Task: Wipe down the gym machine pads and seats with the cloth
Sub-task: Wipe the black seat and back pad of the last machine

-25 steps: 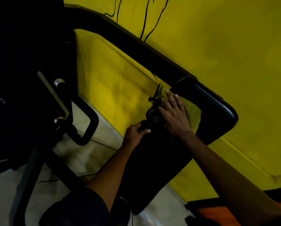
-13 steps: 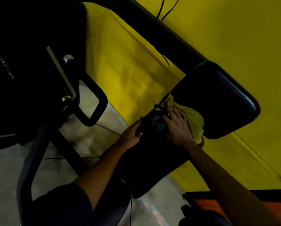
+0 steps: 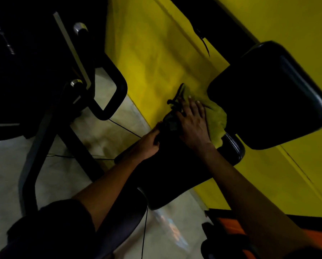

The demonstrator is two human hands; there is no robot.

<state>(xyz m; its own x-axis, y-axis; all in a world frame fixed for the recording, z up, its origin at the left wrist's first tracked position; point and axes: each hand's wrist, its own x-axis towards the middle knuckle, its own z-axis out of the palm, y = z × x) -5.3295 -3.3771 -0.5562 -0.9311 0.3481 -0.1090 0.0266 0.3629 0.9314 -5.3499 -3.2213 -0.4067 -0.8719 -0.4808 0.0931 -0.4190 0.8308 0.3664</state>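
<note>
My right hand (image 3: 192, 124) lies flat on the cloth (image 3: 217, 116) at centre frame, fingers straight and slightly apart, pressing it onto the seat (image 3: 171, 174) just below the back pad (image 3: 268, 94). My left hand (image 3: 149, 144) grips the seat's left edge, fingers curled round it.

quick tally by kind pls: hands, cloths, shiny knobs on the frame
bare hands: 2, left hand gripping the black seat pad, right hand
yellow-green cloth: 1
shiny round metal knobs: 2
total: 5
</note>
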